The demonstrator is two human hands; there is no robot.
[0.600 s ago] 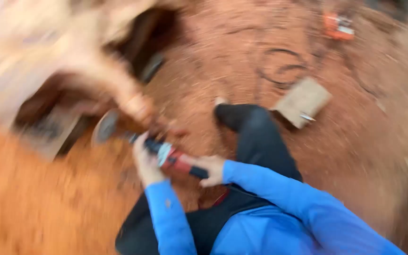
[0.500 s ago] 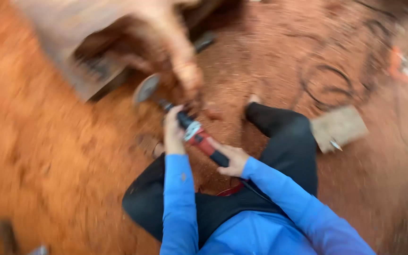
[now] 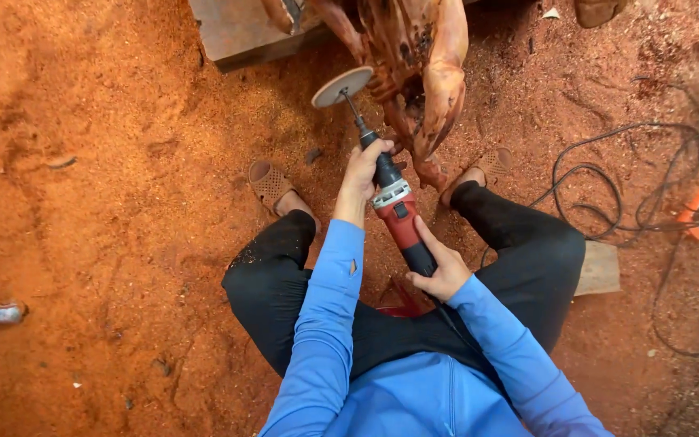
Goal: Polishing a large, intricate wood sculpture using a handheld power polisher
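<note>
I sit low over a floor of red sawdust, knees apart, in black trousers and blue sleeves. A red and black hand-held power sander (image 3: 398, 217) points away from me, its long shaft ending in a pale round disc (image 3: 341, 86). My left hand (image 3: 363, 170) grips the black neck of the tool near the shaft. My right hand (image 3: 442, 271) holds the rear of its red body. The disc sits just left of a reddish-brown carved wooden piece (image 3: 422, 65) with curved limbs, close to it; contact cannot be told.
A wooden block (image 3: 240, 32) lies at the top behind the carving. Black cables (image 3: 608, 174) coil on the right by an orange plug (image 3: 693, 212). A small flat board (image 3: 600, 269) lies beside my right knee. My sandalled feet (image 3: 273, 184) rest on the sawdust.
The view has swung and steadied from a blurred sweep. The carving now stands at top centre, and both hands hold the tool as before.
</note>
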